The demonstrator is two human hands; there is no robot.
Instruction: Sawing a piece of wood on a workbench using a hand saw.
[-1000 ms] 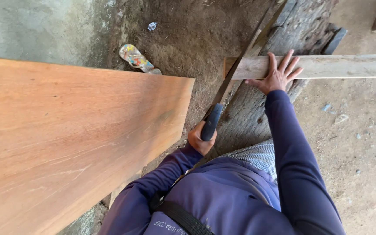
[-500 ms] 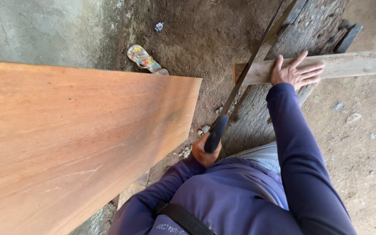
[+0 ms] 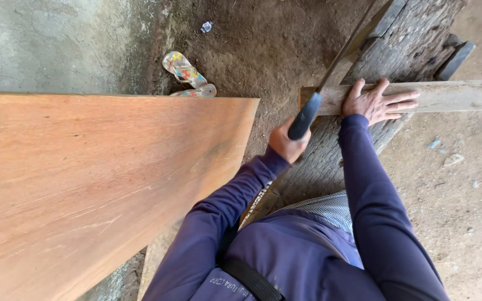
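Left hand (image 3: 287,144) fisted tight round dark saw handle (image 3: 304,116); blade (image 3: 346,50) runs toward 1 o'clock across narrow plank (image 3: 453,96). Right hand (image 3: 376,102) flat, fingers spread, pinning plank just at 3 o'clock of cut. Risk: blade jumping kerf toward nearby thumb; plank twisting on rough log (image 3: 408,39), binding saw.

Saw blade (image 3: 346,49) tip cut off by top edge.
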